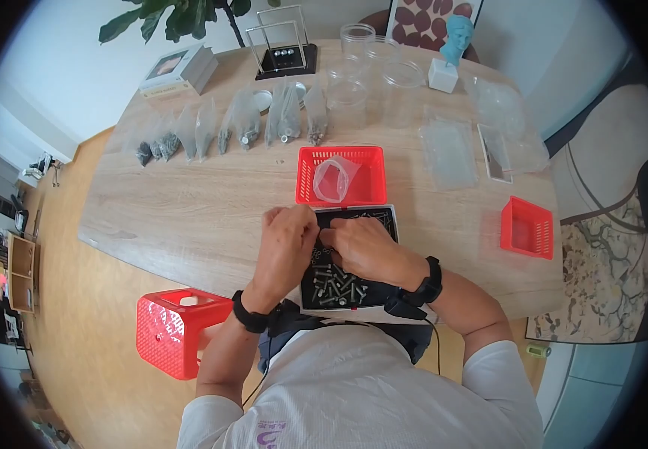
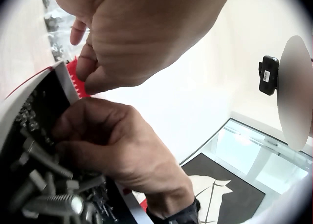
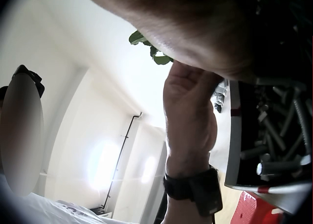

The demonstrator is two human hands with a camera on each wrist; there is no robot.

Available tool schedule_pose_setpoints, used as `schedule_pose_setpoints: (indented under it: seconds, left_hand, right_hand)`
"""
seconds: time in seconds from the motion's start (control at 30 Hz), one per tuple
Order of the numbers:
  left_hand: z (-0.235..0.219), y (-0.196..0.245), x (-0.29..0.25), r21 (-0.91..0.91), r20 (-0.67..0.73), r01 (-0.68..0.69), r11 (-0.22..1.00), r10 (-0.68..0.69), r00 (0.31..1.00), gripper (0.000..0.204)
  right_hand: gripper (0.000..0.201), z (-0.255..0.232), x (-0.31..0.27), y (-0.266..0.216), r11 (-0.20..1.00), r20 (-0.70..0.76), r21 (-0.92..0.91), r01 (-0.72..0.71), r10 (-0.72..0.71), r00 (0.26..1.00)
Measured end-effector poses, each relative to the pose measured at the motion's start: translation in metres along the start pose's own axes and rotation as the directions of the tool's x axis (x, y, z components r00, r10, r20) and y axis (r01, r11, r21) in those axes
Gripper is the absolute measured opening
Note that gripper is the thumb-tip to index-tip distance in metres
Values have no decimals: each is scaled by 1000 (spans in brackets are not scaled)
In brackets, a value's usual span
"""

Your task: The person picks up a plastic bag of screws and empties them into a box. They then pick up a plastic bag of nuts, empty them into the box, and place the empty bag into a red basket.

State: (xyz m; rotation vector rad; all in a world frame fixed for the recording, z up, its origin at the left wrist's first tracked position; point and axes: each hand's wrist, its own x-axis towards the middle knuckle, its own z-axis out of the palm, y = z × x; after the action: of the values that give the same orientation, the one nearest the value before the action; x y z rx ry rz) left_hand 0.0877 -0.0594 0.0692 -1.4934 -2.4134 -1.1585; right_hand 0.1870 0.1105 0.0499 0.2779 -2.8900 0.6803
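Observation:
A white-edged box with a dark inside (image 1: pixel 395 222) lies in front of the person, with bolts (image 1: pixel 333 286) in its near part. In the left wrist view, large bolts (image 2: pixel 51 204) and small nuts (image 2: pixel 27 117) show close up. My right hand (image 1: pixel 366 248) reaches into the box, thumb and forefinger bent close together near the nuts. My left hand (image 1: pixel 285 243) is over the box's left side, fingers bent and pointing down. I cannot tell whether either hand's fingertips hold anything. Just beyond the hands, a red basket (image 1: pixel 378 168) contains an open clear plastic bag (image 1: pixel 335 179).
Filled clear bags (image 1: pixel 245 123) stand in a row at the back left, near a Newton's cradle (image 1: pixel 286 60). Clear jars (image 1: pixel 402 86) and flat plastic bags (image 1: pixel 449 153) are toward the back right. A smaller red basket (image 1: pixel 527 228) sits at right; a red stool (image 1: pixel 163 337) is below left.

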Motion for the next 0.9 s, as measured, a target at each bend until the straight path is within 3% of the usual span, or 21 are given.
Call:
schedule_pose_setpoints:
  seconds: [0.17, 0.43, 0.47, 0.5, 0.53, 0.6, 0.67, 0.73, 0.9]
  left_hand:
    - [-2, 6, 43, -69, -110, 29, 997, -37, 993, 11]
    - [5, -7, 37, -27, -174, 60, 998, -64, 983, 16]
    - [3, -6, 33, 80, -182, 14, 997, 1, 983, 18]
    - [2, -6, 31, 187, -186, -29, 982, 64, 981, 21]
    - [3, -7, 30, 183, -191, -24, 983, 59, 980, 21]
    - [5, -9, 28, 314, -115, -75, 947, 116, 987, 23]
    - [6, -11, 29, 283, -81, -71, 957, 97, 992, 24]
    - [7, -10, 29, 250, -41, -71, 965, 84, 996, 24]
    - [-1, 5, 26, 177, -46, -108, 978, 118, 992, 26]
  right_hand:
    - [9, 3, 0, 4, 994, -22, 53, 94, -93, 995]
    - [13, -6, -1, 3, 999, 74, 13, -36, 35, 997]
    - [13, -8, 0, 4, 999, 78, 12, -35, 34, 996]
    - [13, -10, 0, 6, 997, -56, 72, 17, -13, 998]
    - [13, -15, 2, 6, 989, -190, 125, 78, -53, 980]
    - [13, -30, 3, 2, 987, -198, 158, 36, -4, 980]
    - [13, -39, 7, 1, 982, -210, 190, -5, 46, 977]
    - [13, -43, 10, 3, 976, -336, 217, -28, 102, 936]
    - [11, -46, 16, 1, 992, -466, 128, -15, 73, 882]
